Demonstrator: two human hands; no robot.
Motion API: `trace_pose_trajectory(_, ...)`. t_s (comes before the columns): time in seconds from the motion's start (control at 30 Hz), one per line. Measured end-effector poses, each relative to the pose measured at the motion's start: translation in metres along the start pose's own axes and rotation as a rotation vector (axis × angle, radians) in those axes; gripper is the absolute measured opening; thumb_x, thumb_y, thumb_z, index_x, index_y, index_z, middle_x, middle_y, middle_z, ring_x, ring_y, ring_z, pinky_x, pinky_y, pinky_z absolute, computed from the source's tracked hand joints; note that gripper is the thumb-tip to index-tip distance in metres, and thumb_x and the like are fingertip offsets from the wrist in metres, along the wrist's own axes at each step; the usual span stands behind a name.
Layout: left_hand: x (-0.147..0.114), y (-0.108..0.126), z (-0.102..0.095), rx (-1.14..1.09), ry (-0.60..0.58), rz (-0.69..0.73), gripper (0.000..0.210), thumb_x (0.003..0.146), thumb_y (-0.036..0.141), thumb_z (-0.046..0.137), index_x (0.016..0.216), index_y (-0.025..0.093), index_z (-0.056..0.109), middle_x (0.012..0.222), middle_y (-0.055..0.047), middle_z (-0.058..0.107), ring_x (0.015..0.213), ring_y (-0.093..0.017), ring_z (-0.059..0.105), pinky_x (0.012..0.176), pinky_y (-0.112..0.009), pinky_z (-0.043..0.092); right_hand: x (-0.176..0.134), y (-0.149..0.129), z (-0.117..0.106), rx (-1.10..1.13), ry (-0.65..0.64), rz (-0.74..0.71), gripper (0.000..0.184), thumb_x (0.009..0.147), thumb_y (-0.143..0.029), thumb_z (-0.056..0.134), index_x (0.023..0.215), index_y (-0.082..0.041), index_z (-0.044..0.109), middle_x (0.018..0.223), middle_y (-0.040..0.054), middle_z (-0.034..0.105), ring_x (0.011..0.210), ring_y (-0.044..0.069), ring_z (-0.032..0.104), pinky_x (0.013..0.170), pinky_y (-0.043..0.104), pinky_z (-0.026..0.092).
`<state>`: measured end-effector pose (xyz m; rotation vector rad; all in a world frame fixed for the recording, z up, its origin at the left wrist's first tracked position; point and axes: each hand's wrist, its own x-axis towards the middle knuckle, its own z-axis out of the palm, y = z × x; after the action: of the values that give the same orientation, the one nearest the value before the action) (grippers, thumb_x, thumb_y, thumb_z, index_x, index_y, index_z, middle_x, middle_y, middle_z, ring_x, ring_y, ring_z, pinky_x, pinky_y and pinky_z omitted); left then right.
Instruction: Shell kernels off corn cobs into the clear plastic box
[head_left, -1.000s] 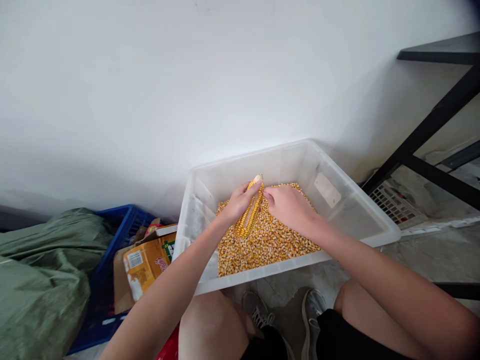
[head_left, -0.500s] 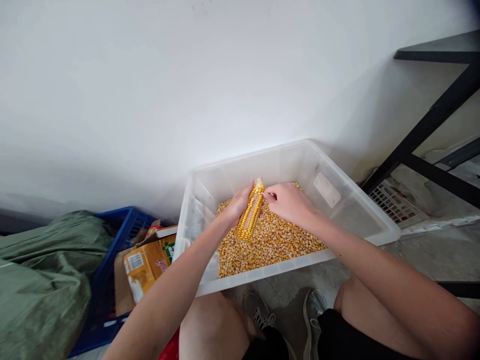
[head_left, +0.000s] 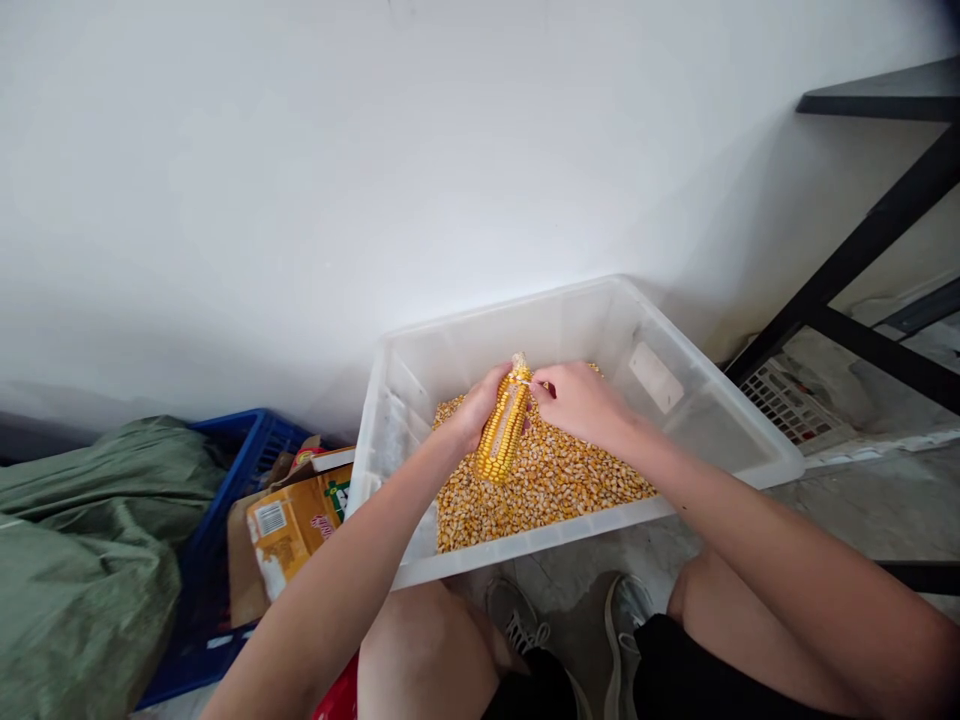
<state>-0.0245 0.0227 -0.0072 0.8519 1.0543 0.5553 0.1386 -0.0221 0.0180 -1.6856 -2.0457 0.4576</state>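
Corn cob is up in the air over the loose kernels, inside the plastic tub. Long axis runs away from the person, far tip leaning slightly R; bare strip lengthwise down its face, kernel rows either side. L hand is wrapped on the cob's L side, upper half, gripping it; the near end sticks out free below the grip. R hand sits just R of the far end, fingers curled closed, thumb + forefinger apparently pinching a thin pale sliver up vs. the cob; too small to ID. So L hand is nearer the cob's middle, R hand crosses its axis near the tip.

Further out: green sack on blue crate + printed carton to L; black frame and white basket to R; sneakers below tub.
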Motion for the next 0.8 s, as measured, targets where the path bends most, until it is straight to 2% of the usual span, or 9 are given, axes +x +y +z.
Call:
trace_pose_trajectory(0.13, -0.0011, -0.0028, -0.0014, 0.063, -0.027, 0.135, 0.035, 0.076, 0.045, 0.072, 0.093, 0.016, 0.061, 0.066, -0.004, 0.067, 0.052, -0.017, 0.063, 0.051, -0.029, 0.054, 0.0016, 0.0011, 0.0010, -0.015, -0.020, 0.035, 0.023, 0.086, -0.028, 0.050, 0.067, -0.021, 0.061, 0.061, -0.0002, 0.061, 0.051, 0.012, 0.041, 0.052, 0.028, 0.021)
trace_pose_trajectory(0.2, -0.0014, -0.0023, -0.0022, 0.062, -0.018, 0.184, 0.036, 0.073, 0.037, 0.076, 0.099, 0.019, 0.058, 0.071, -0.002, 0.067, 0.053, -0.015, 0.063, 0.052, -0.029, 0.055, 0.0027, 0.0018, 0.0007, -0.022, -0.016, 0.076, 0.024, 0.088, -0.030, 0.048, 0.070, -0.021, 0.062, 0.063, 0.0015, 0.062, 0.054, 0.013, 0.044, 0.053, 0.029, 0.022)
trace_pose_trajectory(0.4, 0.0007, 0.0004, -0.0043, 0.049, 0.034, 0.202, 0.033, 0.079, 0.037, 0.070, 0.103, 0.022, 0.051, 0.071, 0.001, 0.062, 0.051, -0.015, 0.062, 0.050, -0.030, 0.054, 0.0043, 0.0049, -0.0008, -0.076, 0.063, 0.159, 0.032, 0.094, -0.034, 0.041, 0.071, -0.021, 0.059, 0.065, 0.0039, 0.062, 0.056, 0.015, 0.045, 0.054, 0.029, 0.021)
trace_pose_trajectory(0.53, 0.0031, -0.0036, -0.0051, 0.098, 0.026, 0.229, 0.029, 0.080, 0.034, 0.068, 0.101, 0.021, 0.053, 0.072, 0.000, 0.062, 0.052, -0.015, 0.061, 0.049, -0.029, 0.053, 0.0052, 0.0064, 0.0006, -0.087, 0.029, 0.158, 0.033, 0.095, -0.036, 0.040, 0.073, -0.021, 0.060, 0.068, 0.0044, 0.064, 0.058, 0.015, 0.047, 0.054, 0.029, 0.021)
trace_pose_trajectory(0.7, 0.0044, -0.0075, -0.0054, 0.139, -0.009, 0.254, 0.036, 0.080, 0.045, 0.069, 0.104, 0.020, 0.058, 0.078, -0.003, 0.065, 0.057, -0.016, 0.062, 0.052, -0.030, 0.054, 0.0055, 0.0070, 0.0010, -0.106, -0.013, 0.159, 0.035, 0.096, -0.036, 0.039, 0.078, -0.020, 0.064, 0.073, 0.0063, 0.067, 0.061, 0.016, 0.052, 0.055, 0.029, 0.021)
trace_pose_trajectory(0.8, 0.0059, -0.0090, -0.0063, 0.168, -0.031, 0.265, 0.036, 0.080, 0.042, 0.069, 0.106, 0.020, 0.058, 0.084, -0.004, 0.066, 0.060, -0.015, 0.062, 0.055, -0.029, 0.054, 0.0049, 0.0065, -0.0001, -0.115, -0.035, 0.164, 0.035, 0.097, -0.035, 0.038, 0.083, -0.020, 0.066, 0.077, 0.0069, 0.069, 0.064, 0.017, 0.055, 0.055, 0.029, 0.022)
